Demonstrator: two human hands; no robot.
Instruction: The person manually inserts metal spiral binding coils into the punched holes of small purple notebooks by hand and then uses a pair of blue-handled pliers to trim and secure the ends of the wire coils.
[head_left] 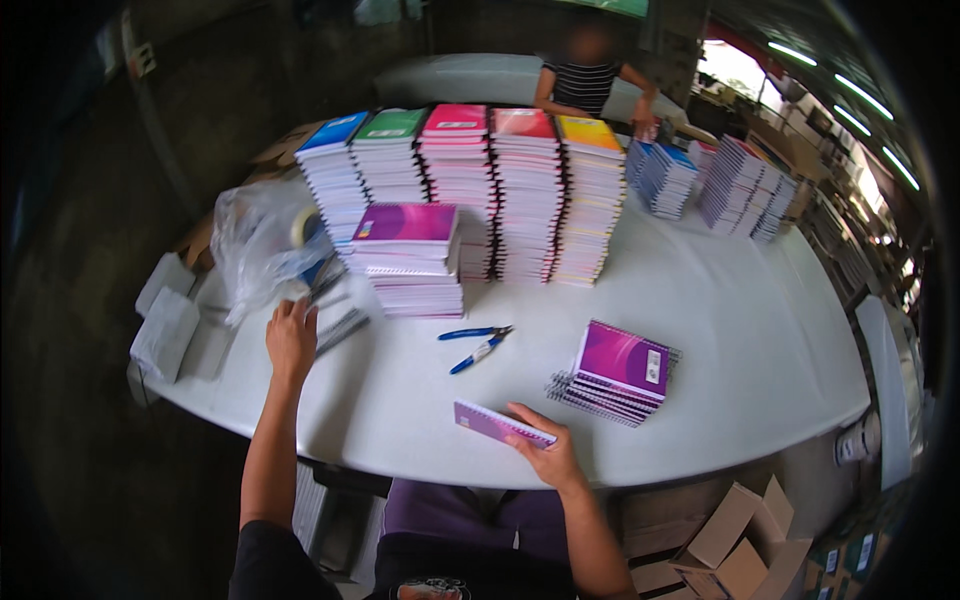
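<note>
My right hand (545,450) grips a thin purple notebook (490,422) by its right end, tilted up near the table's front edge. At the left, my left hand (291,335) has its fingers drawn together; what they hold, if anything, is hidden. Beside it lie dark binding coils (343,330), and a clear plastic bag (255,245) is just beyond its fingertips. Blue-handled pliers (475,345) rest open on the table between my hands. To the right sits a small pile of spiral-bound purple notebooks (622,362). A taller purple stack (408,225) stands behind the pliers.
Tall notebook stacks with blue, green, pink, red and yellow covers (590,135) line the far side of the white table (720,340). More notebook stacks (740,190) stand at the far right. Across the table a person in a striped shirt (583,88) works. An open carton (740,530) is below right.
</note>
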